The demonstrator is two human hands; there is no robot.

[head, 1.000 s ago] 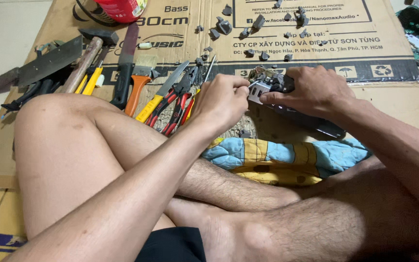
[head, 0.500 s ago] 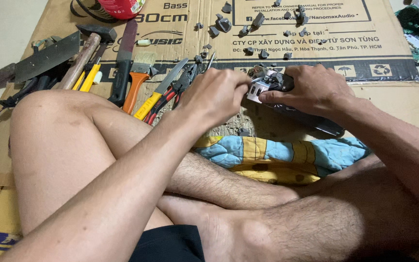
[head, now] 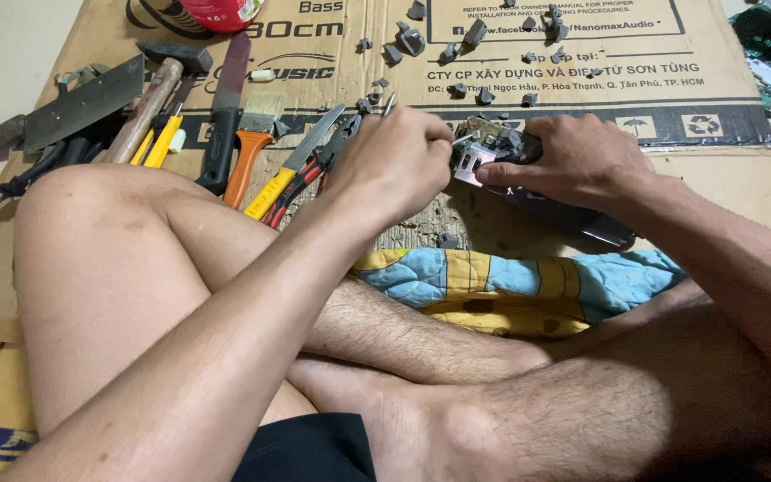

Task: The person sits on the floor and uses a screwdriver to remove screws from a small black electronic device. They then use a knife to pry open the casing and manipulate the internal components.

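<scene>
Cardboard sheet [head: 725, 170] | my right hand [head: 582, 161] clamps small metal part [head: 484, 152] | left hand [head: 399, 165] fisted just left of it (contents hidden)

Single head view, looking steeply down, close over lap and cardboard sheet [head: 716, 170].

We saw a flattened cardboard sheet [head: 725, 178], matt brown paper, its top layer torn to rough corrugation near the middle. The small device [head: 484, 152] looked like bare silvery metal with dull dark plastic parts. The hammer [head: 158, 89] had a worn wooden handle and a dark matt metal head; the cleaver [head: 73, 112] showed a grey, dull metal blade. The brush [head: 252, 143] had a smooth orange plastic handle, and the pliers [head: 301, 165] had glossy yellow and red grips. A quilted cloth [head: 510, 290] looked soft and matt. Small grey chips [head: 410, 37] looked like matt plastic.
</scene>
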